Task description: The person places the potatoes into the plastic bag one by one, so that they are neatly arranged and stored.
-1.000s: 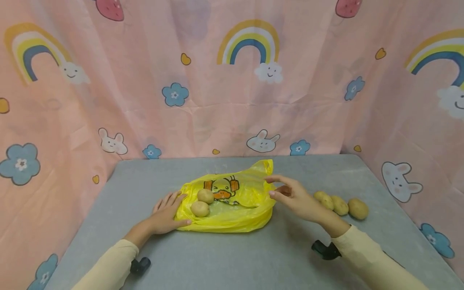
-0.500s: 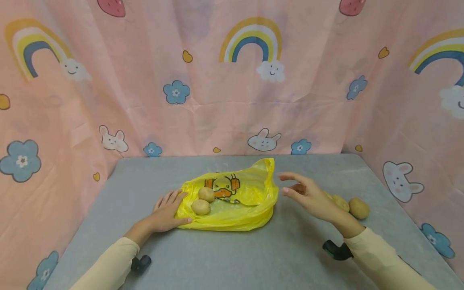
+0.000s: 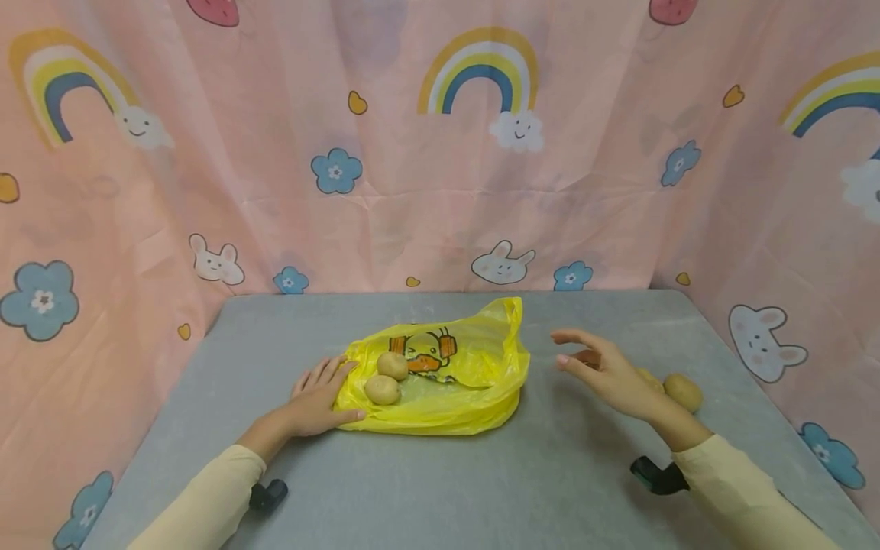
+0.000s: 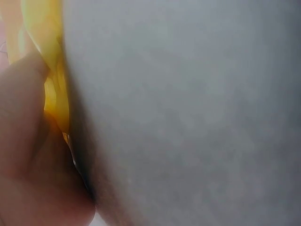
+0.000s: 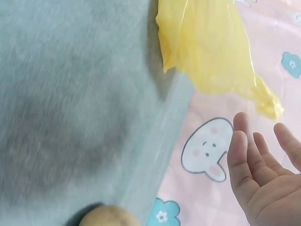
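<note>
A yellow plastic bag (image 3: 454,401) with a duck print lies spread on the grey table in the head view. Two potatoes (image 3: 383,389) sit close together toward its left end; whether they are inside it or on top, I cannot tell. My left hand (image 3: 318,401) rests on that left end, fingers stretched and thumb along the near side. In the left wrist view, yellow plastic (image 4: 56,94) shows beside the hand. My right hand (image 3: 615,378) hovers right of the bag, apart from it, fingers loosely bent and holding nothing. Behind its wrist are more potatoes (image 3: 683,393), partly hidden.
The grey table (image 3: 440,489) ends at the back against a pink printed curtain (image 3: 412,160), which also runs along both sides. Black wrist-worn pieces (image 3: 268,495) stick out beside each sleeve. One potato (image 5: 109,216) shows at the bottom of the right wrist view.
My right hand has moved right, away from the bag's right end and in front of some loose potatoes. The left hand stays on the bag, and the two potatoes there keep their place.
</note>
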{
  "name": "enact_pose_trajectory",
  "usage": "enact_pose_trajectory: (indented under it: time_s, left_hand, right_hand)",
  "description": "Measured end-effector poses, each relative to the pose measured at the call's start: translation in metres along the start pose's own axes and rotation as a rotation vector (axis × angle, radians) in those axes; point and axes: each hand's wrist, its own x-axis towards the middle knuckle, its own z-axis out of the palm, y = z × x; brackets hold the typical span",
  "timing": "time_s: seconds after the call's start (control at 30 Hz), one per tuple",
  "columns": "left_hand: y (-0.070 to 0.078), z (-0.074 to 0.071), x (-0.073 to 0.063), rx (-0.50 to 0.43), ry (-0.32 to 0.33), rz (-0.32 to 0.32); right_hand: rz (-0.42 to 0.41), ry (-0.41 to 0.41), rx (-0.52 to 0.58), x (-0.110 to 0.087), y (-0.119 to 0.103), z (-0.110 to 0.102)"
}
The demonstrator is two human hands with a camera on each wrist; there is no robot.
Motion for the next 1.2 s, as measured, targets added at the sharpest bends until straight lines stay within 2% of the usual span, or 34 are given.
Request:
enact_pose_trajectory:
  time_s: [0.33, 0.57, 0.83, 0.97, 1.2]
  left_hand:
    - [-0.003, 0.002, 0.002, 0.004, 0.003, 0.001]
    - [-0.004, 0.004, 0.003, 0.005, 0.017, 0.007]
    - [-0.007, 0.007, 0.003, 0.004, 0.009, 0.000]
    - [-0.007, 0.008, 0.004, 0.000, 0.022, 0.000]
    - [-0.008, 0.009, 0.005, 0.004, 0.041, 0.004]
  right_hand:
    - [-0.012, 0.051, -0.070, -0.004, 0.014, -0.018]
    - [0.022, 0.041, -0.101, -0.009, 0.027, -0.032]
    - [0.020, 0.080, -0.127, -0.015, 0.046, -0.042]
    - [0.037, 0.107, -0.177, -0.018, 0.056, -0.046]
    - [0.070, 0.082, -0.217, -0.022, 0.067, -0.050]
